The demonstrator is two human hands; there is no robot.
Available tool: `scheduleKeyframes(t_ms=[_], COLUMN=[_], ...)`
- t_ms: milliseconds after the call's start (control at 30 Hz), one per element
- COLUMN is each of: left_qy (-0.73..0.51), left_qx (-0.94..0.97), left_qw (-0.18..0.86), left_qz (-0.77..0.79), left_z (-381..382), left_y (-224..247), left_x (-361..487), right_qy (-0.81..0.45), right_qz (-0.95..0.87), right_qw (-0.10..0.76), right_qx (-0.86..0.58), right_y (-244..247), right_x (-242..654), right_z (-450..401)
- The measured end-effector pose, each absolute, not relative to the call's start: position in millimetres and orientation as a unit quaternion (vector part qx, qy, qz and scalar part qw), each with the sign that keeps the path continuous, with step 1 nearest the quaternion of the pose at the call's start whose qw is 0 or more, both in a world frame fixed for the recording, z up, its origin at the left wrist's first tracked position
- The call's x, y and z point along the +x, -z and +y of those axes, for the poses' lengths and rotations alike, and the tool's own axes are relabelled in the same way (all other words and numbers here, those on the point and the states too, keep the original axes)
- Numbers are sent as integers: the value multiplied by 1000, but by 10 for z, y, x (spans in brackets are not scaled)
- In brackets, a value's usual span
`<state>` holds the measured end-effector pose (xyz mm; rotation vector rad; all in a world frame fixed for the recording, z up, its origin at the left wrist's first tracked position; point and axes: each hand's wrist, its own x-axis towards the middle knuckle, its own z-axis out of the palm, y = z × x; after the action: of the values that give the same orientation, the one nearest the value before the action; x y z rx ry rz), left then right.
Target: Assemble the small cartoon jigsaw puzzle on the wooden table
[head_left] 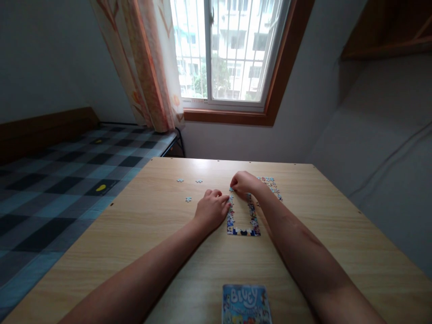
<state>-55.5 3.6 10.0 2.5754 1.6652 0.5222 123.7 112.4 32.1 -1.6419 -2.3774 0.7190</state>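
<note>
A partly joined jigsaw puzzle frame (231, 223) lies on the wooden table, its border pieces around a bare middle. My left hand (212, 208) rests at the frame's left side, fingers spread and touching its edge. At the frame's far left corner, my right hand (245, 182) pinches a small light-blue puzzle piece (231, 189). Behind my right wrist, a patch of other puzzle pieces (270, 181) is partly hidden. Left of my left hand lie loose blue pieces, one nearer puzzle piece (188, 199) and two farther back.
A blue box with "BLUEY" lettering (245, 302) lies at the table's near edge. The wooden table (151, 198) reaches toward a window (232, 49) with a curtain (148, 67). A bed with a checked cover (84, 180) stands along the left side.
</note>
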Motion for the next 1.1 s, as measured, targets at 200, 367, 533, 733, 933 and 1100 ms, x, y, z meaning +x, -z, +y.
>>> scheduleKeyframes(t_ms=[200, 367, 533, 733, 933, 1100], left_qy=[-160, -158, -162, -159, -162, -161], left_qx=[829, 829, 829, 831, 832, 832], left_qw=[13, 13, 12, 5, 3, 9], left_qz=[535, 536, 534, 533, 531, 531], left_z=[26, 26, 22, 14, 14, 15], left_y=[-102, -96, -96, -110, -109, -115], left_x=[-542, -553, -551, -542, -546, -543], right_qy=[-236, -329, -370, -329, -300, -299], right_qz=[-808, -789, -773, -783, -796, -803], right_qw=[74, 71, 77, 64, 59, 52], right_qx=[-536, -514, -509, -524, -523, -512], right_y=[-388, -483, -467, -380, -434, -425], right_x=[1250, 1328, 1330, 1267, 1216, 1194], right_z=[1093, 1051, 1050, 1052, 1020, 1013])
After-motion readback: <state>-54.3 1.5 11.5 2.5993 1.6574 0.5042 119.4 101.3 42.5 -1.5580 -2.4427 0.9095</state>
